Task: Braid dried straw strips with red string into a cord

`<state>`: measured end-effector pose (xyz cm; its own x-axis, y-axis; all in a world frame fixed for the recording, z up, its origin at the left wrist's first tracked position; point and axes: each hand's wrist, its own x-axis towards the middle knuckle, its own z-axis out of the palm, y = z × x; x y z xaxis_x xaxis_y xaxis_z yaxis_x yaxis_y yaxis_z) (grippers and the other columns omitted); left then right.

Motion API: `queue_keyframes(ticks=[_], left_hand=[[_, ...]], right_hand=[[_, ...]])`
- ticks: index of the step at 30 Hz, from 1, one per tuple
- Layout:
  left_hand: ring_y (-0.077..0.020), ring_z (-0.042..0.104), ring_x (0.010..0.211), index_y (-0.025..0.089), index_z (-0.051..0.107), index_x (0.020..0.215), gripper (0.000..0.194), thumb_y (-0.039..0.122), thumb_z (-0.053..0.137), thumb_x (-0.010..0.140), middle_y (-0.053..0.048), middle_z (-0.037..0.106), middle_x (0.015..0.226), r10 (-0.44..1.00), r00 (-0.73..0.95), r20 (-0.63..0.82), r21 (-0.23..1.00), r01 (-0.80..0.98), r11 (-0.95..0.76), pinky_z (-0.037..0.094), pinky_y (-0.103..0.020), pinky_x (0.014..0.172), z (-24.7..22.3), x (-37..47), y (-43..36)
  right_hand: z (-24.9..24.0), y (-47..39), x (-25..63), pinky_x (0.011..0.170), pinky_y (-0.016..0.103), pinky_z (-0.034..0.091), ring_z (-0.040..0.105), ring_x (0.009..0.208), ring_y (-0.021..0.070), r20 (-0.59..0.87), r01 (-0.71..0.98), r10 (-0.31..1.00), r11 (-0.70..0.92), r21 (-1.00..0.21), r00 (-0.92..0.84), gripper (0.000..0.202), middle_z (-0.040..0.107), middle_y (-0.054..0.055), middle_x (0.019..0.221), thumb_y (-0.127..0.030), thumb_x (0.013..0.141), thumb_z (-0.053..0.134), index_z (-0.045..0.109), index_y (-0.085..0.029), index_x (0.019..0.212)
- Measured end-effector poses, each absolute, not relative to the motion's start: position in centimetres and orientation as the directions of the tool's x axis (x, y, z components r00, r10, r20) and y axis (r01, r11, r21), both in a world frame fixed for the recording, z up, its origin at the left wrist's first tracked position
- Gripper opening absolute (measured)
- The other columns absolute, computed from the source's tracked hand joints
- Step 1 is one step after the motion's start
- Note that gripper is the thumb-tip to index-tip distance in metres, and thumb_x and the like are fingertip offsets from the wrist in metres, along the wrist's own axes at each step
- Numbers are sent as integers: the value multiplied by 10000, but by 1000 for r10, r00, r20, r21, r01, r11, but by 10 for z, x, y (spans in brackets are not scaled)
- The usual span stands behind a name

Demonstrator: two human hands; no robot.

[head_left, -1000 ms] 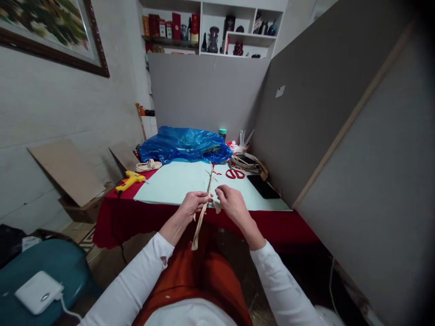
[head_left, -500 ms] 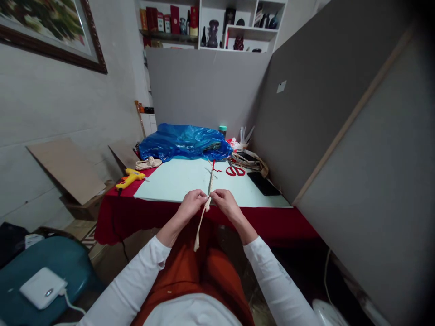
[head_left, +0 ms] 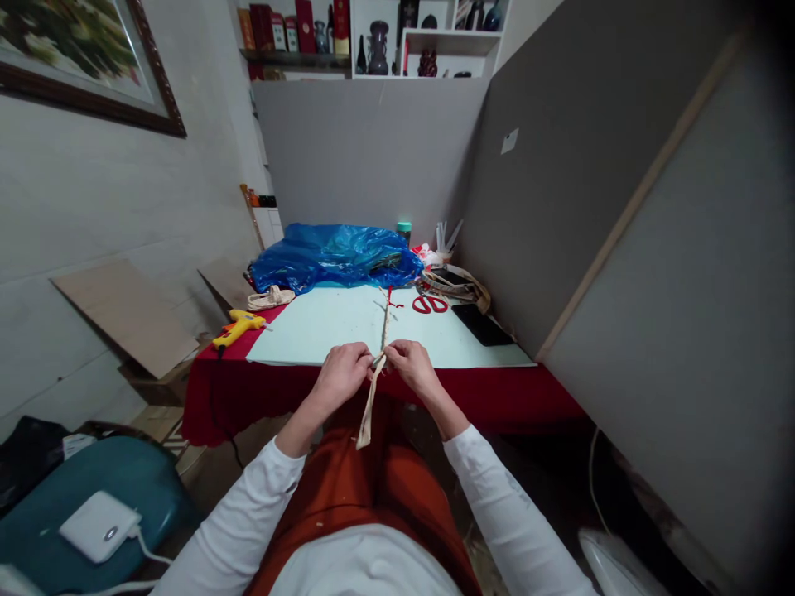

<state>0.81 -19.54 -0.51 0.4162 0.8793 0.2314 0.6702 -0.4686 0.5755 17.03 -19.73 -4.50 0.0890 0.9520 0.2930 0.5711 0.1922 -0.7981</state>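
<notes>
A thin cream-coloured braid (head_left: 386, 321) runs from my fingers toward the back of the pale green board (head_left: 310, 331), with a red string (head_left: 390, 300) at its far end. My left hand (head_left: 345, 371) and my right hand (head_left: 408, 362) meet at the near end of the braid, just off the board's front edge. Both are closed, fingertips pinching the cream strands. A loose strip (head_left: 368, 414) of the same material hangs from between them over the orange trousers. The exact grip of each fingertip is too small to make out.
Red-handled scissors (head_left: 430, 305) and a black tablet-like slab (head_left: 481, 324) lie on the right. To the left are a yellow glue gun (head_left: 238, 328) and a woven sandal (head_left: 271, 298). A blue plastic bag (head_left: 335, 257) covers the back. A grey panel (head_left: 590, 182) walls the right side.
The hanging strip looks wider and flatter now, its lower end shifted slightly. My left hand has turned and drawn a little to the left. The whole view has shifted slightly.
</notes>
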Motion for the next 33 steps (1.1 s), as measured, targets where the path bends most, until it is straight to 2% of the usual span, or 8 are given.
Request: queue_keyframes(ticks=[7, 14, 17, 20, 22, 27, 30, 33], left_hand=[[-213, 640, 811, 168, 714, 832, 240, 263, 497, 864, -90, 718, 869, 860, 382, 337, 353, 796, -492, 409, -296, 704, 2, 23, -206], [-245, 663, 822, 101, 637, 1097, 373, 70, 377, 831, -177, 641, 1144, 772, 572, 277, 83, 786, -612, 449, -342, 686, -25, 54, -243], [-248, 657, 783, 130, 687, 889, 280, 188, 414, 874, -158, 692, 965, 783, 558, 273, 211, 760, -615, 449, -347, 700, -26, 47, -237], [-223, 632, 788, 164, 659, 698, 319, 332, 462, 883, -113, 693, 807, 872, 367, 325, 580, 651, -490, 441, -332, 758, -18, 37, -212], [-193, 618, 815, 162, 655, 772, 219, 283, 492, 855, -99, 691, 889, 923, 300, 241, 841, 409, -353, 442, -302, 769, -12, 35, -191], [-109, 530, 502, 126, 593, 653, 187, 221, 505, 788, -41, 609, 602, 838, 546, 27, 951, 243, -189, 411, -228, 536, -14, 46, -159], [-51, 365, 394, 131, 533, 589, 229, 260, 523, 777, 5, 515, 504, 794, 608, -17, 974, 191, -125, 281, -191, 434, -20, 50, -157], [-38, 311, 373, 136, 532, 608, 229, 294, 542, 774, 12, 524, 503, 791, 612, -26, 982, 165, -96, 206, -190, 406, -25, 47, -156]], right_hand=[[-49, -194, 170, 566, 239, 311, 474, 532, 122, 290, 495, 949, 193, -847, 127, 269, 577, -1, 502, -246, 782, 530, 575, -166, 529], [-52, -194, 176, 529, 233, 340, 480, 549, 125, 200, 217, 976, 179, -960, 81, 271, 578, 9, 576, -349, 747, 521, 673, -127, 713], [-50, -197, 179, 478, 225, 315, 428, 494, 101, 157, 103, 986, 152, -983, 48, 301, 541, -4, 572, -393, 732, 536, 661, -121, 769], [-48, -201, 178, 431, 213, 257, 339, 439, 72, 132, 35, 991, 131, -991, 36, 307, 469, -35, 555, -423, 724, 555, 632, -131, 781], [-48, -203, 177, 412, 207, 217, 288, 420, 59, 124, 21, 992, 123, -992, 36, 311, 442, -46, 561, -434, 737, 545, 616, -137, 795], [-50, -207, 172, 424, 199, 235, 360, 447, 72, 143, 94, 989, 138, -986, 46, 295, 535, -2, 619, -428, 814, 456, 554, -152, 783], [-49, -208, 172, 440, 210, 263, 375, 446, 86, 170, 222, 985, 157, -962, 40, 292, 595, 20, 632, -385, 848, 419, 581, -151, 782], [-43, -211, 176, 531, 231, 341, 479, 527, 122, 225, 393, 974, 194, -899, 32, 263, 634, 31, 636, -310, 852, 449, 625, -158, 729]])
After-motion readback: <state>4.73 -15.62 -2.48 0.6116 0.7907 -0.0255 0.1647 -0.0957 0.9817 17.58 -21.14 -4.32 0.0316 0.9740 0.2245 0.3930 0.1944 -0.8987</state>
